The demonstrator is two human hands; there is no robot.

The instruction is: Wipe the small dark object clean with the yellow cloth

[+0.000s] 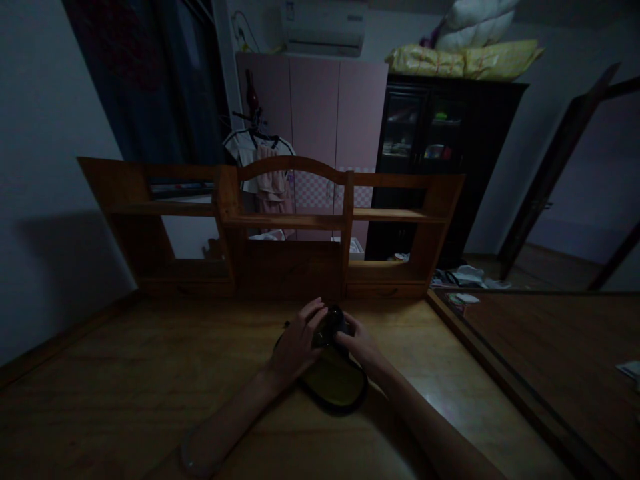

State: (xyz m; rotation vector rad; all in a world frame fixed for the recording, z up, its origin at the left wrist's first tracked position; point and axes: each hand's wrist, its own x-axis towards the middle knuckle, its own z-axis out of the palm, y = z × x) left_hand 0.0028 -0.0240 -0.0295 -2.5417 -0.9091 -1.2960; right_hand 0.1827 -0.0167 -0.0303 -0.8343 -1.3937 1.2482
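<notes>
A pair of dark, glossy sunglasses (336,319), as far as the dim light shows, is between my hands above an open case. The case (335,381) has an olive-yellow inside and a dark rim, and lies on the wooden surface. My left hand (300,340) curves over the left side of the sunglasses, fingertips against them. From the right, my right hand (357,339) grips them between thumb and fingers. Both hands cover the far part of the case and much of the sunglasses.
Behind the hands a wooden shelf unit (285,221) with drawers stands on the light wooden surface (200,373). A raised wooden edge (480,347) runs along the right. Further back are a pink wardrobe (314,113), a black cabinet (480,147) and hanging clothes (273,177).
</notes>
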